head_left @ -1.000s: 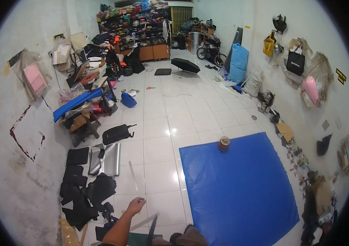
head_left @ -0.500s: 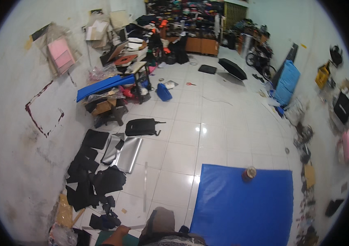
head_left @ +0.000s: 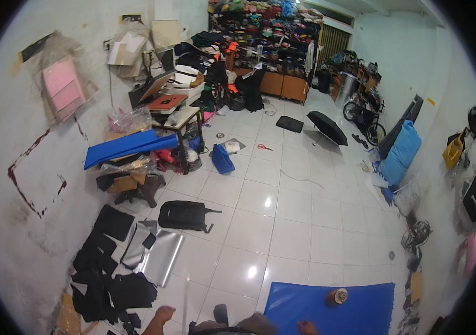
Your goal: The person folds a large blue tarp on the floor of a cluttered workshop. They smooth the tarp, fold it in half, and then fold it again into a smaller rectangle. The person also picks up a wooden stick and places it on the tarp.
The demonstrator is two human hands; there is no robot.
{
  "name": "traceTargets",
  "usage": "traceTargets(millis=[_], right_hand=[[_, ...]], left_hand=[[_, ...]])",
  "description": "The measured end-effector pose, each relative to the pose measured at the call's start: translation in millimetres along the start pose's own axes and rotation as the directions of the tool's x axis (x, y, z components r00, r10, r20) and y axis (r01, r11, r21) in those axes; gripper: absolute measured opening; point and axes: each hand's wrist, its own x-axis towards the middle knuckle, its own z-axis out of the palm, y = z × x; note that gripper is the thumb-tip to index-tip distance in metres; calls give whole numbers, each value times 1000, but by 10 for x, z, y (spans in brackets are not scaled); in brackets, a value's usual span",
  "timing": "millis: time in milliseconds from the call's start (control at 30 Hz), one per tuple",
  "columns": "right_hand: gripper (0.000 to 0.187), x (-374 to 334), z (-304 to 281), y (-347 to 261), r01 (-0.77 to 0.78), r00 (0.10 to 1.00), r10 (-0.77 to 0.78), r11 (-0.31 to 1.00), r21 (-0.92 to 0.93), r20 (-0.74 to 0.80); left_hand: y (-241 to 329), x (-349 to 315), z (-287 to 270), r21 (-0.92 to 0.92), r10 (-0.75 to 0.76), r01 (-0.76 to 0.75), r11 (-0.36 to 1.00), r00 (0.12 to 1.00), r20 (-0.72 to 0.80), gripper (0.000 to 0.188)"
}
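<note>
My left hand (head_left: pixel 163 314) is at the lower edge, its fingers curled, and nothing shows in it. Close beside it on the white tiles lies a thin pale straight strip (head_left: pixel 186 301). My right hand (head_left: pixel 306 328) is only partly in the picture, in front of the blue sheet (head_left: pixel 366 315) spread on the floor; its fingers are too blurred to read. A round reddish-brown can or spool with a pale top (head_left: pixel 337 296) stands on that sheet, apart from the hand.
Black material scraps (head_left: pixel 132 290) and a silver sheet (head_left: pixel 162 259) lie along the left wall, below a black backpack (head_left: pixel 182 215). Farther off are a blue bag (head_left: pixel 223 159), red scissors (head_left: pixel 263 147), an open black umbrella (head_left: pixel 327 128), a cluttered table (head_left: pixel 185 118) and full shelves (head_left: pixel 274 39).
The view has tilted upward, so floor things sit lower and more of the shelves shows. My right hand has come in at the lower edge. The green mat has left the picture.
</note>
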Motion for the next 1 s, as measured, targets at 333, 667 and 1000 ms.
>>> traceTargets(millis=[333, 667, 1000], right_hand=[[37, 1487, -89, -2044, -263, 897, 232, 964, 32, 376], [27, 5203, -2080, -3486, -10, 998, 20, 985, 174, -54], [25, 7208, -2160, -6325, 244, 970, -244, 970, 12, -12]], left_hand=[[1374, 1813, -1419, -19, 29, -36, 999, 957, -288, 41], [2675, 2946, -1184, 330, 340, -270, 905, 924, -174, 30], [4279, 4461, -3873, -770, -305, -438, 463, 738, -603, 24]])
